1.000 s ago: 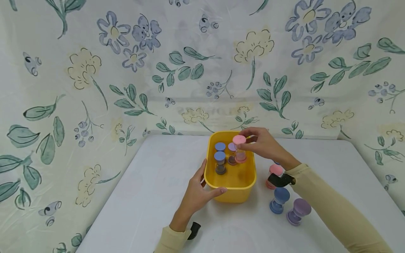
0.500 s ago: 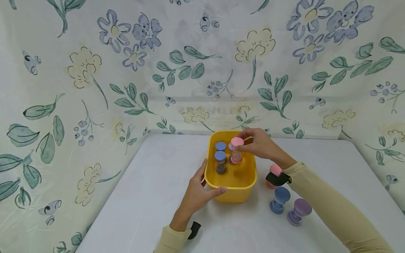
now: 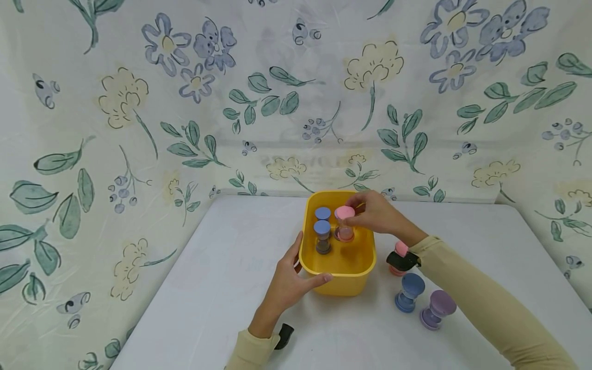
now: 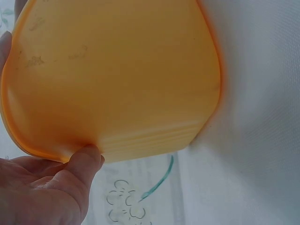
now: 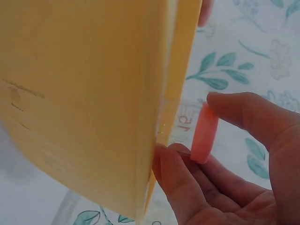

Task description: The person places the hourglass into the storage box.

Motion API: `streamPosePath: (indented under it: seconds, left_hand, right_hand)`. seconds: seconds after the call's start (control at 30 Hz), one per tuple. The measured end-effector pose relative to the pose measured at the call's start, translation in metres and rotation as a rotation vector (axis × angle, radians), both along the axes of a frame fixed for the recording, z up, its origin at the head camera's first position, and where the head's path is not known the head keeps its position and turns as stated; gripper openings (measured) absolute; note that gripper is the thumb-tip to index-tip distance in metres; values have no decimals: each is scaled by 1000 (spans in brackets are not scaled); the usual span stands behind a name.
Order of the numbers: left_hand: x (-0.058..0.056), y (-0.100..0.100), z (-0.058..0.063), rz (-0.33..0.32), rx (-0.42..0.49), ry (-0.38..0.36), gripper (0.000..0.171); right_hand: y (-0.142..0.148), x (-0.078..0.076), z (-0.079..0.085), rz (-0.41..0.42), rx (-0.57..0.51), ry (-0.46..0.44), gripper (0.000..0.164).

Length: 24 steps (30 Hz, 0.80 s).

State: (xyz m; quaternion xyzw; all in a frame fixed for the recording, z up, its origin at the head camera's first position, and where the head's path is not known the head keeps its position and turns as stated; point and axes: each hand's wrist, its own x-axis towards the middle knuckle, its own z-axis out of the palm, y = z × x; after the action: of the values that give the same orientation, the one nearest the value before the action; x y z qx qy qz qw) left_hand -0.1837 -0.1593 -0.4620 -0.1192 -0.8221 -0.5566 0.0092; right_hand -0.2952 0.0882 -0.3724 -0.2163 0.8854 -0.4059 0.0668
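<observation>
My right hand (image 3: pixel 375 211) pinches a pink sand timer (image 3: pixel 344 213) by its top cap, inside the yellow bin (image 3: pixel 343 285). Seen from the right wrist, thumb and fingers grip the pink cap (image 5: pixel 205 133) beside the bin's rim. The timer stands nearly upright; whether its base touches the bin floor I cannot tell. Two blue-capped sand timers (image 3: pixel 322 228) stand at the bin's left. Behind the pink one, another timer is mostly hidden. My left hand (image 3: pixel 289 282) grips the bin's near left corner, with the thumb (image 4: pixel 86 161) along the outer wall in the left wrist view.
Right of the bin, on the white table (image 3: pixel 222 267), stand a blue sand timer (image 3: pixel 410 293) and a purple one (image 3: pixel 438 309). A pink one (image 3: pixel 401 248) is partly covered by the right wrist's black strap (image 3: pixel 402 261). A flowered sheet (image 3: pixel 277 118) hangs behind.
My right hand has shifted slightly left and lower with the pink sand timer, which now covers most of the purple-capped one behind it. The left hand and the bin stay put.
</observation>
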Motion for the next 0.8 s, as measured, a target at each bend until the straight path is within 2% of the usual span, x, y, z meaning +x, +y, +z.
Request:
streamPosePath:
  seconds: [0.37,0.8]
  left_hand:
    - [0,0,1,-1,5,-2,116]
    - [1,0,1,4,2,-17,117]
  right_hand:
    - [-3,-2,-5,-9,71,-16,42]
    - [-9,-5,-11,23,104,19,35]
